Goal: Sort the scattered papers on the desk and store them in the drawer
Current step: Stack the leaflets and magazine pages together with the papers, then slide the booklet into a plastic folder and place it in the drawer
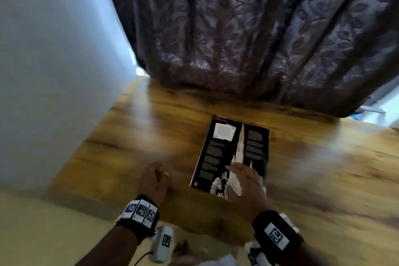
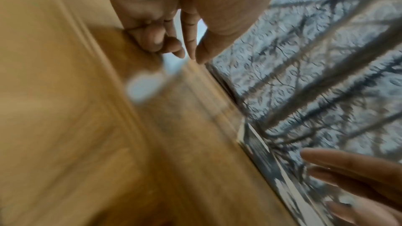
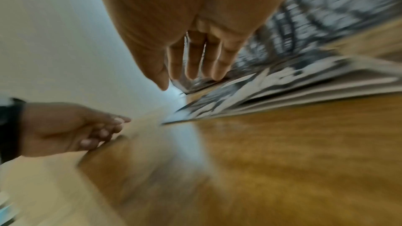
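A dark printed booklet (image 1: 232,154), black with pale text blocks and a white square near its top corner, lies flat on the wooden desk (image 1: 323,168) at the centre of the head view, its long side running away from the viewer. The right wrist view shows it as a stack of several sheets (image 3: 304,88) with the edges slightly fanned at mid right of the frame. The right hand (image 1: 246,183) rests over the booklet's near right corner, lower centre of the head view, fingers straight and spread, palm down, gripping nothing; whether the palm presses the cover cannot be told through the blur. The left hand (image 1: 154,180) sits just left of the booklet on bare wood, apart from it, its fingers loosely curled and holding nothing, the knuckles near the desk surface in the left wrist view. Both wrists carry black bands with square printed markers (image 1: 141,210). Behind the desk a dark leaf-patterned curtain (image 1: 248,28) fills the upper frame, its hem touching the desktop; a pale wall (image 1: 54,60) occupies the upper left.
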